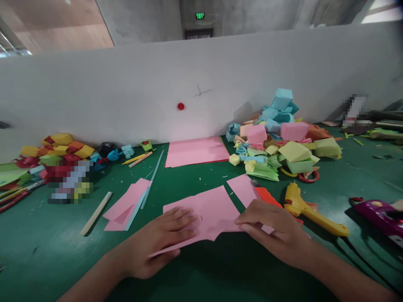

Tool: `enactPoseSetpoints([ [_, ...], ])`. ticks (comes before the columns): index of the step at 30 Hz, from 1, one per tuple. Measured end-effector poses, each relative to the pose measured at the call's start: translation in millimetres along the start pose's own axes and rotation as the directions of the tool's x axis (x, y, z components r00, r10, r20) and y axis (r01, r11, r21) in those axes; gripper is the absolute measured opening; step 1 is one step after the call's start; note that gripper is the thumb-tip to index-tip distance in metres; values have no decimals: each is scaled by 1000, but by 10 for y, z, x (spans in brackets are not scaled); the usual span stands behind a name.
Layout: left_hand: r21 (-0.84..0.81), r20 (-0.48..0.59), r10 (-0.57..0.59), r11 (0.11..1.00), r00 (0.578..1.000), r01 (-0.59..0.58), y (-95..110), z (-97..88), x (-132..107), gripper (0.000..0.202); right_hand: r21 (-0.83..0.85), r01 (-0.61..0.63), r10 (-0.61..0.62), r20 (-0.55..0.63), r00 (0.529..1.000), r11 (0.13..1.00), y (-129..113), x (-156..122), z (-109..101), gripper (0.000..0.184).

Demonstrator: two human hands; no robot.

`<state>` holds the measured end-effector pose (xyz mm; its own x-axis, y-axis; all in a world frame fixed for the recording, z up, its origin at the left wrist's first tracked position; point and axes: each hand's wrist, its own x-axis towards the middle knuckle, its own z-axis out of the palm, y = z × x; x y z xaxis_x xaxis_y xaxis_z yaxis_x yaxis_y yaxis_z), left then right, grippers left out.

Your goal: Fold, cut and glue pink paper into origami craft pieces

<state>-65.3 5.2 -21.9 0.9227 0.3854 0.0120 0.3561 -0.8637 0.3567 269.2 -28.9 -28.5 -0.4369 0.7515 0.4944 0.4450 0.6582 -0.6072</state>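
A folded sheet of pink paper [210,205] spans both hands, its lower edge lifted off the table and notched near the middle. My left hand [163,235] has it between fingers laid on top and a thumb underneath. At the sheet's right corner, my right hand [267,228] pinches the edge between thumb and fingers. Just behind the right hand lies another pink paper piece [244,188], partly covered. An orange tool with a dark tip [267,196] lies beside it, mostly hidden by that hand.
A yellow glue gun [315,214] with a black cord lies right. Folded paper blocks [283,138] are heaped at the back right, more [59,147] at the left. A pink paper stack [198,152] sits by the white partition [126,92]. Left are pink scraps [129,205] and a wooden stick [96,214].
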Motion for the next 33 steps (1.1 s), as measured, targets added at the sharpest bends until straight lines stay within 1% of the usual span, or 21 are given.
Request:
enactPoseSetpoints([
  [3, -41, 12, 7, 999, 1000, -7, -1, -11, -6, 59, 17, -104, 104, 13, 995, 994, 6, -43, 16, 19],
  [7, -123, -111, 38, 991, 993, -52, -50, 28, -104, 58, 34, -206, 207, -3, 978, 978, 4, -81, 55, 22],
  [8, -143, -144, 10, 989, 989, -31, -57, 43, -129, 60, 51, -220, 221, -1, 975, 974, 2, -82, 63, 22],
  [10, -186, -200, -138, 977, 970, 100, -56, 78, -155, 65, 76, -257, 257, 16, 966, 963, 4, -77, 75, 21],
  [11, -225, -235, -233, 958, 944, 180, -51, 100, -152, 69, 82, -284, 283, 28, 959, 955, 10, -71, 80, 22],
  [12, -275, -274, -321, 929, 906, 246, -44, 125, -139, 73, 84, -313, 311, 37, 950, 946, 18, -63, 86, 23],
  [13, -331, -320, -385, 901, 865, 279, -39, 153, -116, 77, 84, -340, 337, 42, 940, 937, 28, -53, 92, 25],
  [14, -379, -370, -424, 881, 826, 283, -35, 182, -89, 81, 86, -362, 360, 43, 932, 928, 39, -41, 98, 26],
  [15, -402, -423, -443, 874, 790, 274, -32, 209, -60, 84, 89, -379, 377, 35, 926, 921, 48, -29, 105, 28],
  [16, -389, -483, -446, 880, 754, 272, -30, 232, -33, 85, 93, -390, 390, 24, 921, 916, 55, -16, 111, 29],
  [18, -252, -595, -411, 912, 691, 325, -21, 258, 7, 83, 95, -403, 404, 5, 915, 910, 62, 9, 123, 30],
  [19, -136, -637, -361, 922, 681, 361, -10, 261, 18, 81, 93, -405, 407, -1, 913, 909, 61, 19, 129, 30],
  [20, 1, -655, -295, 920, 695, 392, 8, 258, 23, 78, 88, -404, 406, -5, 914, 911, 59, 27, 135, 30],
  [21, 146, -643, -220, 905, 734, 399, 33, 251, 26, 74, 81, -397, 398, -6, 917, 914, 57, 33, 143, 30],
  [23, 394, -535, -80, 857, 841, 332, 105, 234, 33, 68, 56, -376, 377, -9, 926, 925, 57, 38, 164, 30],
  [24, 473, -461, -31, 836, 887, 276, 148, 226, 43, 66, 38, -366, 367, -13, 930, 930, 60, 38, 178, 30],
  [25, 520, -392, 1, 825, 920, 221, 194, 219, 57, 64, 19, -356, 356, -15, 934, 934, 64, 37, 192, 30],
  [26, 540, -333, 27, 825, 943, 167, 240, 213, 77, 61, 0, -344, 344, -17, 939, 939, 70, 36, 208, 30],
  [28, 539, -257, 66, 838, 964, 86, 319, 206, 126, 52, -34, -316, 316, -15, 949, 948, 82, 33, 237, 30],
  [30, 530, -229, 91, 847, 969, 46, 370, 205, 172, 42, -65, -281, 281, -11, 960, 957, 88, 28, 259, 29],
  [33, 518, -228, 57, 852, 972, 72, 388, 220, 212, 38, -111, -219, 219, -8, 976, 969, 80, 16, 275, 29],
])
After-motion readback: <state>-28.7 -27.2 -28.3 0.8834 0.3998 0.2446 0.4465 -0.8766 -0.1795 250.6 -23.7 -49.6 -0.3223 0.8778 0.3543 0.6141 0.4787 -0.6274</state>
